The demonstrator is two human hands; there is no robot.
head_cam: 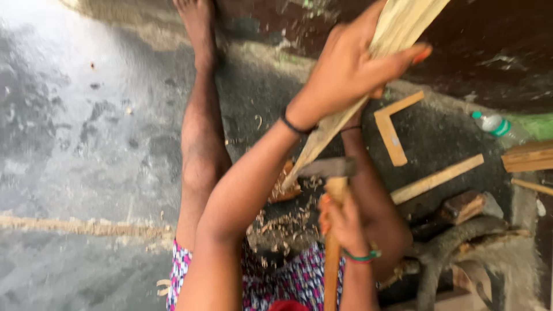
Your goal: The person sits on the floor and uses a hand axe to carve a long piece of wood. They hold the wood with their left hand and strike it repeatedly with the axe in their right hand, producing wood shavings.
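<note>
**On the floor, trimming a wooden slat with a hatchet**

On the floor, nearest the lap, the right hand point(344, 226) is closed around the hatchet point(333, 190) handle, its blade against the wooden slat point(368, 75). Farther out, the left hand point(348, 69) clenches the tilted slat, whose lower end rests among shavings point(282, 222). The work appears mid-chop; the next stroke calls for a steady slat.
</note>
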